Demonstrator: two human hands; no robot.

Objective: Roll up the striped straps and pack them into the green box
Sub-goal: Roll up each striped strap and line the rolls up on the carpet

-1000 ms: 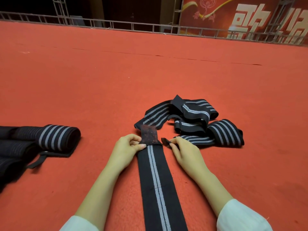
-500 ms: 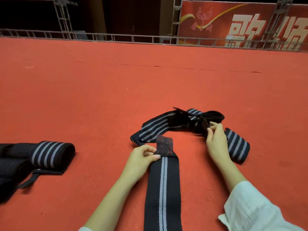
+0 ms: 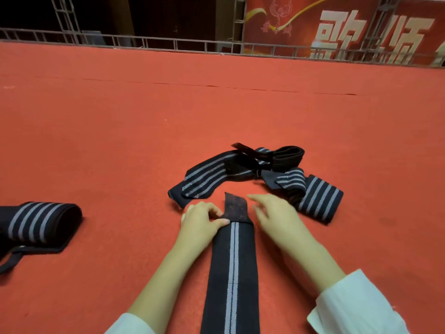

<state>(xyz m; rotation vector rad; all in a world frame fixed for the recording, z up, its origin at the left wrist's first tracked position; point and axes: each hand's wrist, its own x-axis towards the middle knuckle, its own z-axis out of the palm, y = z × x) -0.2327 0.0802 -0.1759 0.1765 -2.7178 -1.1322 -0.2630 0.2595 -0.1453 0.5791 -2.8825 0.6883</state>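
on the carpet [image 3: 120, 141], strap [image 3: 231, 273] points straight ahead; left fingers [image 3: 218, 222] pinch its tip, right fingers [image 3: 258, 198] spread

At the far right, a red banner [image 3: 301, 27] behind the metal railing carries large pale Chinese characters: 歌 [image 3: 338, 37] and, just to its right, what looks like 颂 [image 3: 407, 42], partly crossed by a truss. The small gold characters [image 3: 277, 30] under the banner's emblem are too blurred to read.
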